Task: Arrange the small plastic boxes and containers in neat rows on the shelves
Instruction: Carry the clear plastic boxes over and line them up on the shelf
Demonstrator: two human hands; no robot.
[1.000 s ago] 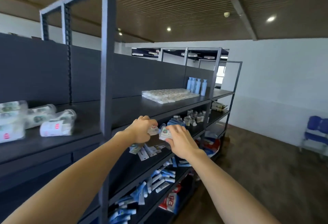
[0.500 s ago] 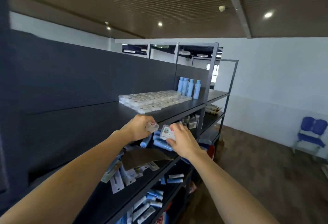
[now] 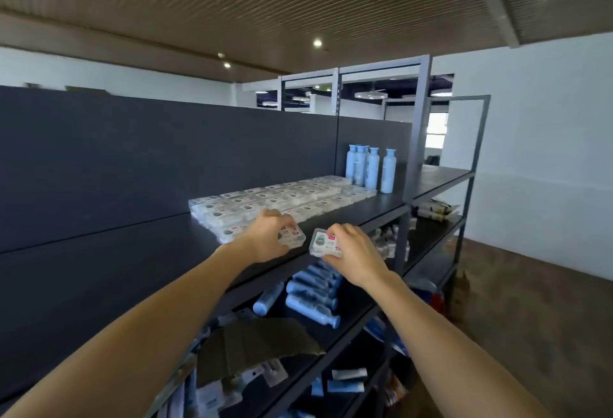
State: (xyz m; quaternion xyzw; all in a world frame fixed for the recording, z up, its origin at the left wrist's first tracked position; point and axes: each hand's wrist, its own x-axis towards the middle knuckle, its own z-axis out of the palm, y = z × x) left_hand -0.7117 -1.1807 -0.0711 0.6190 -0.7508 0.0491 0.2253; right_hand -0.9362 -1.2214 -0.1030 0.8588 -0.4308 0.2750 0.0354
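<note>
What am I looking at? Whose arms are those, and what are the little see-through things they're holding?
There is no machine here. A person wears a camera on their head, so you see what they see: their own two arms reaching forward. The left hand holds one small clear plastic box at the top shelf, right beside the rows of the same boxes already laid flat there. The right hand holds another clear box with a colourful label, just in front of the shelf's edge. Behind the rows stand some pale blue bottles. On the shelf below, more blue bottles lie on their sides. The person is tidying the boxes into neat rows.
</note>
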